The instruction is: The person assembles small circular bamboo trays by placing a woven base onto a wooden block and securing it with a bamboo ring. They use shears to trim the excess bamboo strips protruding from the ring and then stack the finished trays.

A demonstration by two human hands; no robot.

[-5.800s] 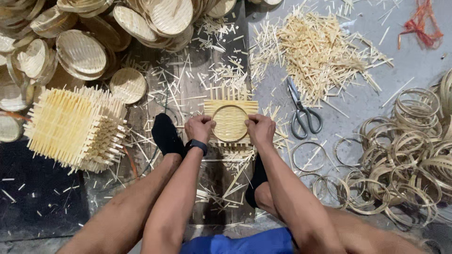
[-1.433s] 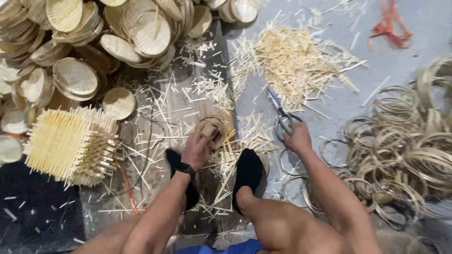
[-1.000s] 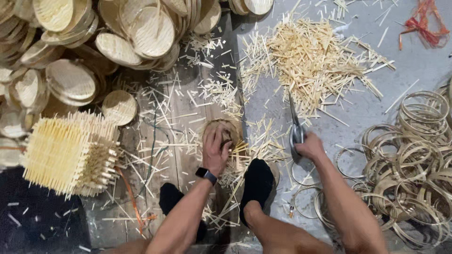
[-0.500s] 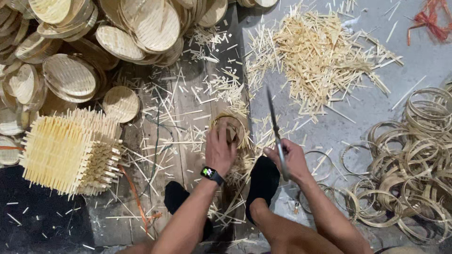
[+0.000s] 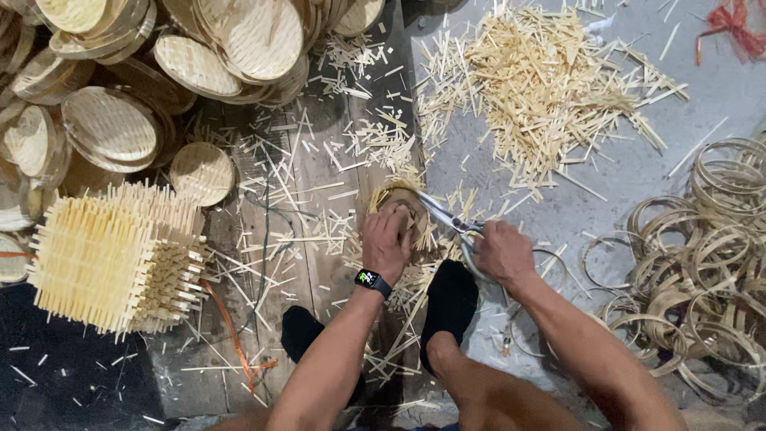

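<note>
My left hand (image 5: 386,237) presses down on a small round woven bamboo piece (image 5: 403,204) lying on a wooden board (image 5: 311,183). A black watch sits on that wrist. My right hand (image 5: 499,249) grips a pair of metal scissors (image 5: 444,215). The blades point left and reach the edge of the woven piece, where bamboo ends stick out. My black-socked right foot (image 5: 449,304) rests just below the piece, and the left foot (image 5: 302,333) is further left.
A square stack of woven bamboo mats (image 5: 112,259) stands at left. Round woven lids (image 5: 199,56) pile up at top left. A heap of bamboo offcuts (image 5: 550,88) lies at top right, and bamboo rings (image 5: 702,255) at right. Loose splinters litter the floor.
My right hand picked up the scissors from the floor at right and brought them to the woven piece. My left hand stayed on the piece, now pressing it flat.
</note>
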